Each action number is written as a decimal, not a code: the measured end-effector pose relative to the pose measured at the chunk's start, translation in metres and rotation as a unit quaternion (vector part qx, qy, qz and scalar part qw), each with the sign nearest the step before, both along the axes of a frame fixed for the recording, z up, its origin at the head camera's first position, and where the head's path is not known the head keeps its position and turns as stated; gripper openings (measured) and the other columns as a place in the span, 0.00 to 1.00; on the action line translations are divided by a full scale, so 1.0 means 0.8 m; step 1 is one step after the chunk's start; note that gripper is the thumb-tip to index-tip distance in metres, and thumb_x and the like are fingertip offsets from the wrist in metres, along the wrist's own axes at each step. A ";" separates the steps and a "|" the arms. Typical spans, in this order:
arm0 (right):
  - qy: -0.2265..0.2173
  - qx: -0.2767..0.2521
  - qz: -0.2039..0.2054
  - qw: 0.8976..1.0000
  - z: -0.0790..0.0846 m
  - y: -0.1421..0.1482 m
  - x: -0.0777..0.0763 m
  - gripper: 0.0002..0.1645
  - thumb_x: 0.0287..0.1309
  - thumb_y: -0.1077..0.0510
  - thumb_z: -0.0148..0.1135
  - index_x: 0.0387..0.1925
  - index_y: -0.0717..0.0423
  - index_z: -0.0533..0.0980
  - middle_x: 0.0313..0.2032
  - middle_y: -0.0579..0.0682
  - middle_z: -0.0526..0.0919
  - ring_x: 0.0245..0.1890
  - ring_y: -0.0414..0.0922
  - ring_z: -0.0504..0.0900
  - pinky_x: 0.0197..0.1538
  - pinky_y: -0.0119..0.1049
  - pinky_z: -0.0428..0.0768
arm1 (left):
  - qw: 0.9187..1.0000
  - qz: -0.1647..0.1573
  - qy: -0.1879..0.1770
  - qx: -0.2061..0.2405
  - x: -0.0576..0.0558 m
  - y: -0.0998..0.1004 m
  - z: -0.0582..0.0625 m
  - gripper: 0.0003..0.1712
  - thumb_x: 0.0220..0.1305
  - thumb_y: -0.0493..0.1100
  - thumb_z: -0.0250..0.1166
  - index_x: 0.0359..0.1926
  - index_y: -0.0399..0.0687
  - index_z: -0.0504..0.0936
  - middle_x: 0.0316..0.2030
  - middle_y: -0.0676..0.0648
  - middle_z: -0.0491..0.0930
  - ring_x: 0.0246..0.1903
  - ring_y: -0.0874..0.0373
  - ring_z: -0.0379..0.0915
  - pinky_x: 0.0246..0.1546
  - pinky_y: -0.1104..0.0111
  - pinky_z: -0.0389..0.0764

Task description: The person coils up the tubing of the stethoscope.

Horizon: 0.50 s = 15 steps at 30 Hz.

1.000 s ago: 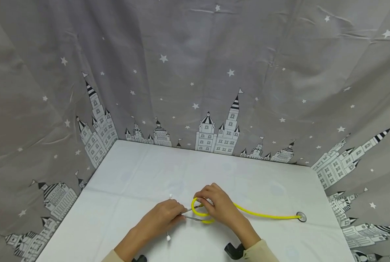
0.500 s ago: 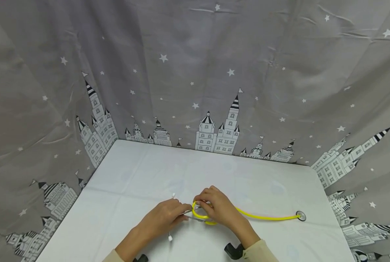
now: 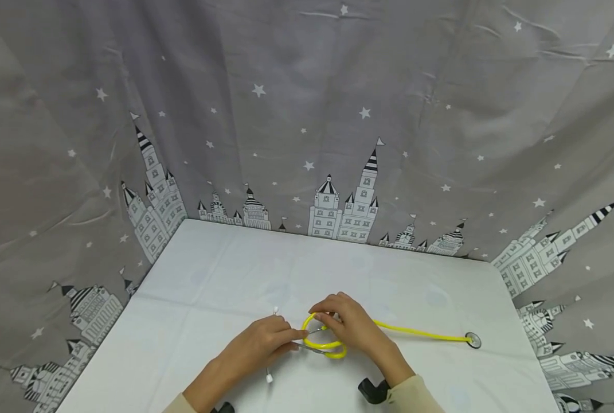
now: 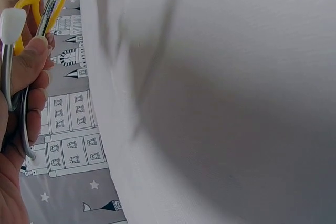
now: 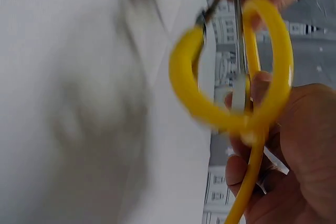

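Observation:
A stethoscope with yellow tubing point(image 3: 415, 330) is held between both hands above the white table. My left hand point(image 3: 262, 344) grips its metal ear tubes point(image 3: 312, 348); the white eartips point(image 3: 269, 378) stick out on either side of that hand. In the left wrist view, thumb and fingers are curled round the metal, below a white eartip point(image 4: 12, 24). My right hand point(image 3: 352, 324) pinches the tubing, which bends into a yellow loop point(image 5: 283, 51) close to the metal ends. The round chest piece point(image 3: 473, 340) lies on the table to the right.
The white table point(image 3: 224, 269) meets a grey curtain point(image 3: 286, 115) printed with castles and stars at its back and sides. Black curved pieces point(image 3: 374, 391) sit by both wrists.
My right hand has shifted slightly right, and the yellow loop between the hands has opened wider. My left hand and the eartips have edged right. The chest piece has barely moved.

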State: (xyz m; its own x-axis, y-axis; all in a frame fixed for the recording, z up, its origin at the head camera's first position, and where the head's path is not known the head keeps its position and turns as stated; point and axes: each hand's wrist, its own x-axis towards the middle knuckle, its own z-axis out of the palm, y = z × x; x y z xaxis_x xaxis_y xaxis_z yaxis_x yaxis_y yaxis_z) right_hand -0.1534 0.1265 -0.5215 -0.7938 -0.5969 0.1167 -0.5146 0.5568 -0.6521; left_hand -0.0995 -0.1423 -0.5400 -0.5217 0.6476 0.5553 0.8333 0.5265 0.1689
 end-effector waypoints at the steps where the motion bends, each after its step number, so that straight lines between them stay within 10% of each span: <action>1: -0.004 0.004 -0.010 1.000 0.000 0.003 -0.002 0.12 0.77 0.50 0.64 0.55 0.39 0.88 0.45 0.32 0.88 0.43 0.33 0.77 0.46 0.29 0.81 | 1.000 0.000 -0.001 0.003 0.001 0.000 0.000 0.25 0.53 0.43 0.85 0.53 0.57 0.91 0.34 0.60 0.86 0.32 0.70 0.76 0.39 0.82 0.77; 15: 0.014 0.011 -0.112 0.994 -0.009 0.065 -0.019 0.09 0.71 0.53 0.72 0.50 0.42 0.89 0.43 0.33 0.89 0.45 0.35 0.82 0.50 0.33 0.84 | 1.000 0.004 -0.005 0.018 0.007 -0.007 -0.001 0.23 0.54 0.43 0.85 0.52 0.58 0.90 0.35 0.60 0.85 0.33 0.70 0.77 0.40 0.82 0.77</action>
